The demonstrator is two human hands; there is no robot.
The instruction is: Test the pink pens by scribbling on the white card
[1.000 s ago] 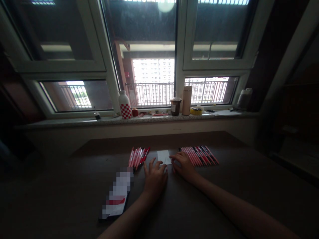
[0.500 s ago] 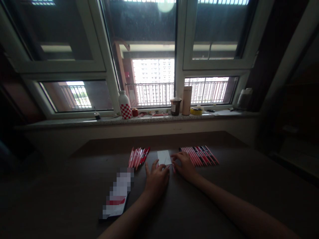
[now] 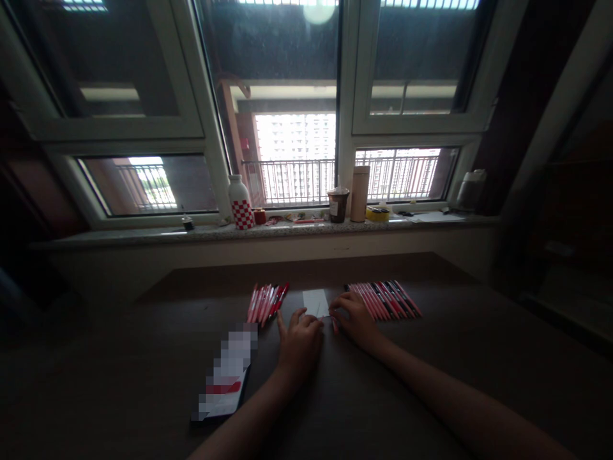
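My left hand (image 3: 301,342) rests low over the table with its thumb and fingers spread, at the near edge of a small white card (image 3: 315,301). A bit of pink shows at its fingertips, mostly hidden. Just right of the card, my right hand (image 3: 355,318) has its thumb and forefinger pinched together. A pink pen (image 3: 334,326) shows partly beneath those fingers; the rest is covered. Beyond my right hand lies a row of pink, red and black pens (image 3: 383,300), side by side. Another group of pens (image 3: 267,303) lies left of the card.
A pencil case (image 3: 225,377), blurred out, lies at the left on the dark table (image 3: 143,358). Along the windowsill (image 3: 205,231) stand a checkered bottle (image 3: 241,203), a drink cup (image 3: 338,206), a tan flask (image 3: 359,193) and a yellow tape roll (image 3: 377,214).
My left hand has shifted very slightly, its fingers drawing a little to the left. My right hand and the pen groups look the same.
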